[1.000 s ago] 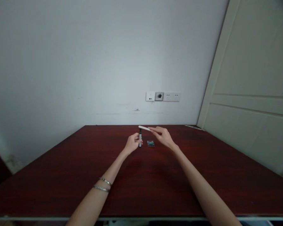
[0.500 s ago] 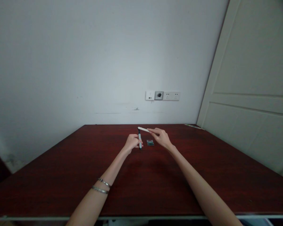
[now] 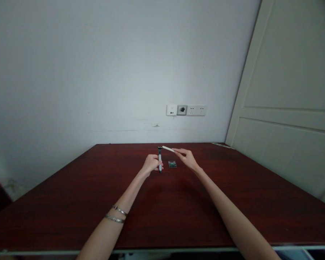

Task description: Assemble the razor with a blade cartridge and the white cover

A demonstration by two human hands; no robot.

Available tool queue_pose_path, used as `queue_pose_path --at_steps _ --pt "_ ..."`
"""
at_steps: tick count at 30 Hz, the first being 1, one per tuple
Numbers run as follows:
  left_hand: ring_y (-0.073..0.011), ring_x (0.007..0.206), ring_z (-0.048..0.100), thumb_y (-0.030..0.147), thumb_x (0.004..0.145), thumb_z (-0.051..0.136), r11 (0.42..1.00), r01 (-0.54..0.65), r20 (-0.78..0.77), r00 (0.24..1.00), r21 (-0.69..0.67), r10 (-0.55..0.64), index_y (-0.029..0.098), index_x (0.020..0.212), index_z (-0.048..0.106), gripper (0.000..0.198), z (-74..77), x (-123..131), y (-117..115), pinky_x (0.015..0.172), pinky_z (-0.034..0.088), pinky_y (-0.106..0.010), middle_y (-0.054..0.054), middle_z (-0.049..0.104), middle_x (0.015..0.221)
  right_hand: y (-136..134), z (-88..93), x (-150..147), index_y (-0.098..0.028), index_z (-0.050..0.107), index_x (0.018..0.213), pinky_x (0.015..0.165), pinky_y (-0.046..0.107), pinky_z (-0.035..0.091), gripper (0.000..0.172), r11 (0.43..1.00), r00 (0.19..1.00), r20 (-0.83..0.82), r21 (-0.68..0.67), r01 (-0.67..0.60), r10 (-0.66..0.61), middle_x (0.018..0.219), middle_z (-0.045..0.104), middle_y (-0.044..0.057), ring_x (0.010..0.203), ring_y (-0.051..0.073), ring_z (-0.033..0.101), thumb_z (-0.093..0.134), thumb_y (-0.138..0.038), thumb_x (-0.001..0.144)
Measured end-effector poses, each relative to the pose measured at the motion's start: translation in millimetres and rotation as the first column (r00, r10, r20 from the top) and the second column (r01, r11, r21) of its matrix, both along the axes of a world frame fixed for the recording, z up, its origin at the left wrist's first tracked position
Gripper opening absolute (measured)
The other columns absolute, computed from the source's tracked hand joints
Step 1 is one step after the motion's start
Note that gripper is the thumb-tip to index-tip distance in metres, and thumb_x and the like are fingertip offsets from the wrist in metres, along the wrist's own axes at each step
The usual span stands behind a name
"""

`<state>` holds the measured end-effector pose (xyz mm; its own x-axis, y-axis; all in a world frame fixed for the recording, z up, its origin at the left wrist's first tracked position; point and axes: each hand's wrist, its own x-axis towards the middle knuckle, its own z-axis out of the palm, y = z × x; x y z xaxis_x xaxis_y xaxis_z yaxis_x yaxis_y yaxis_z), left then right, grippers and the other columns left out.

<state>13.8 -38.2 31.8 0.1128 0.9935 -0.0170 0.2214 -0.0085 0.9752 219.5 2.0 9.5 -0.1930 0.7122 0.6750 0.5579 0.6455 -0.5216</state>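
Observation:
My left hand (image 3: pixel 151 164) is closed around a thin razor-like handle (image 3: pixel 159 160), holding it upright over the dark red table (image 3: pixel 162 202). Its dark head points up. My right hand (image 3: pixel 186 157) pinches a flat pale strip (image 3: pixel 168 148) by one end. The strip's free end reaches left to just beside the handle's top. A small dark and teal case (image 3: pixel 172 164) lies on the table between my two hands. Two bracelets (image 3: pixel 116 214) circle my left wrist.
A white wall stands behind the table with a row of sockets (image 3: pixel 186 110). A pale door (image 3: pixel 289 108) fills the right side. A thin flat object (image 3: pixel 221 145) lies at the table's far right corner. The near table edge (image 3: pixel 162 250) runs along the bottom.
The pale strip in my right hand has shifted slightly right, off the handle's top. My left hand has kept the handle upright, nearly in place.

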Motion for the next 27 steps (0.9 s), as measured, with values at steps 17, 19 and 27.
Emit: queue_pose_path --at_steps 17,19,27 --pt "-0.0149 0.054 0.063 0.005 0.070 0.052 1.000 -0.019 -0.064 0.998 0.000 0.019 0.011 0.069 0.054 0.006 -2.3 -2 0 0.049 0.050 -0.023 -0.005 0.063 0.063 -1 -1.9 -1 -0.030 0.064 0.107 0.075 0.032 0.047 0.029 0.999 0.999 -0.012 0.004 0.040 -0.040 0.098 0.068 0.003 0.087 0.021 0.061 0.049 -0.038 0.084" --pt "-0.0144 0.053 0.063 0.005 0.070 0.052 1.000 0.001 -0.053 0.999 0.016 -0.001 0.011 0.068 0.054 0.007 -4.1 -2 0 0.049 0.049 -0.023 -0.005 0.063 0.062 -6 2.6 -8 -0.030 0.063 0.109 0.072 0.030 0.047 0.030 1.000 1.000 0.007 0.021 0.023 -0.023 0.094 0.068 0.003 0.081 0.019 0.061 0.047 -0.039 0.085" --pt "-0.0138 0.055 0.063 0.008 0.069 0.056 0.987 0.137 0.056 0.988 0.082 -0.141 0.011 0.075 0.055 0.007 -10.9 -10 5 0.051 0.050 -0.024 -0.005 0.063 0.066 -11 8.7 -2 -0.030 0.064 0.108 0.062 0.025 0.043 0.030 0.991 0.991 0.056 0.060 0.116 -0.119 0.081 0.067 0.003 0.069 0.016 0.058 0.047 -0.038 0.085"
